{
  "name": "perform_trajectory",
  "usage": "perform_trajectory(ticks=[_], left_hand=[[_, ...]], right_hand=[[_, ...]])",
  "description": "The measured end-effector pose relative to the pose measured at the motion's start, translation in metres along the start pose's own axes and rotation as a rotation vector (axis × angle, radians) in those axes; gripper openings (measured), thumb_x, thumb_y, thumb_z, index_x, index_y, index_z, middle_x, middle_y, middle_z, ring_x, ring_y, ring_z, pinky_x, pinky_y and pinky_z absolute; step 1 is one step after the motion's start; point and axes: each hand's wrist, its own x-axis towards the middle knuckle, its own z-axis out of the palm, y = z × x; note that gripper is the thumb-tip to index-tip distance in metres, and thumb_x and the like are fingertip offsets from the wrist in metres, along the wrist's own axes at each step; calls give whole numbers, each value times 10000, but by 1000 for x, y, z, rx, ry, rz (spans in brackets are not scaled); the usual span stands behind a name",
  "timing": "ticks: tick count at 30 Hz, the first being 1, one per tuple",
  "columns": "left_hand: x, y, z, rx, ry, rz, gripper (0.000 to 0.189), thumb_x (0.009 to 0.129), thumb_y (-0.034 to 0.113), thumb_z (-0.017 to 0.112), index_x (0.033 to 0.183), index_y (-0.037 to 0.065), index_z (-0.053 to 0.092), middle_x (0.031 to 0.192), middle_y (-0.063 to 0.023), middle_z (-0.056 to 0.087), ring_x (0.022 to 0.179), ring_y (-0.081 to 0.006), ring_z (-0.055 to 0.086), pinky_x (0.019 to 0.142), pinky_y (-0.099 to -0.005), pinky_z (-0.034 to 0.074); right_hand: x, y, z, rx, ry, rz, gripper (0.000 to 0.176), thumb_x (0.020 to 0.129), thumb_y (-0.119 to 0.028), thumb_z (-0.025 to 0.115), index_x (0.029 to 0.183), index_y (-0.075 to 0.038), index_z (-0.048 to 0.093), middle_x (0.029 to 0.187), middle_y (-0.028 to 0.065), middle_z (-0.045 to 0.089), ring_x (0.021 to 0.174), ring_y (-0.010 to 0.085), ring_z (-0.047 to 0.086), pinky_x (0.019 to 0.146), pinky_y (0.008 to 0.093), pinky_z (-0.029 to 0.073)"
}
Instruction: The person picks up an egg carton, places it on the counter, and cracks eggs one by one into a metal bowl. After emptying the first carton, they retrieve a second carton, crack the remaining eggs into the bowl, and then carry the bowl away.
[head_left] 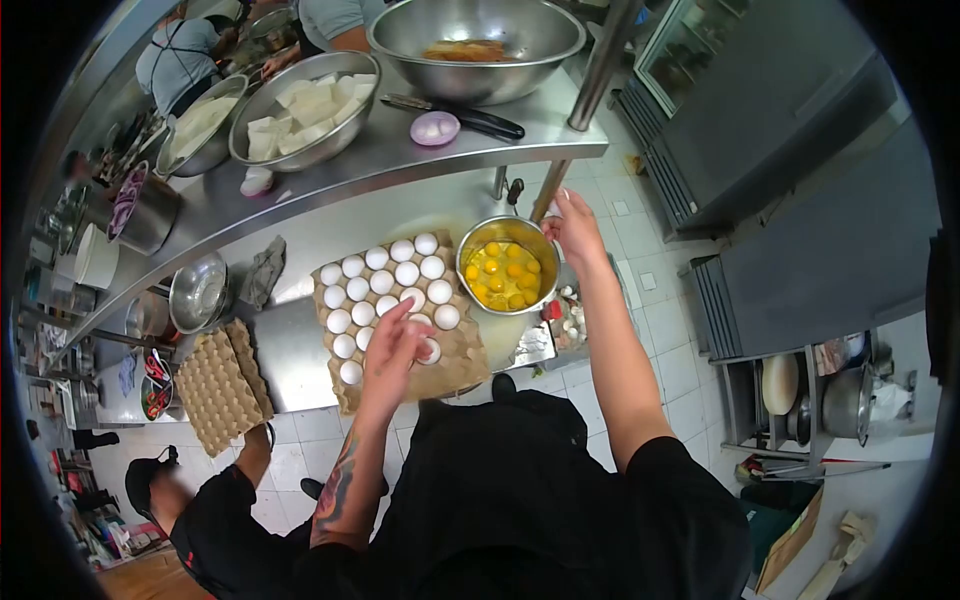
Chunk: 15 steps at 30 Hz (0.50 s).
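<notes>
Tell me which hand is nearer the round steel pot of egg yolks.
Right. The right hand is at the rim of the round steel pot; the left hand is over the cardboard tray of white eggs.

White eggs (392, 270) sit in rows in a brown cardboard tray (470, 365) that lies flat on the counter (290, 350) beneath the left grip (400, 340). The rows beyond the grip are full; the cups nearest it and toward the wrist are mostly bare. One egg (430, 350) lies at the fingertips of that grip, which curl around it. Just below and inside the right grip (575, 225) stands a round steel pot (505, 220), upright, touching the tray's far corner. It holds many raw orange yolks (505, 272), unbroken, in clear white.
</notes>
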Motion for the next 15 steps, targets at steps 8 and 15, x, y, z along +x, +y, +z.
perform_trajectory(ticks=[8,15], left_hand=[[-77,-16,-107,-115,443,-23,436,1059,248,556,1435,32,514,1042,-48,662,842,-84,584,782,-255,502],[-82,-24,-122,-116,537,59,400,1057,216,560,1410,31,528,1057,-34,673,849,-75,574,799,-245,481]], right_hand=[[-63,-7,14,-181,-36,-91,335,1053,-261,590,1370,-188,509,868,-73,549,668,21,439,561,213,360],[-52,17,26,-1068,-126,-555,288,1063,-214,518,1330,-124,456,1022,164,654,866,317,664,757,408,510]])
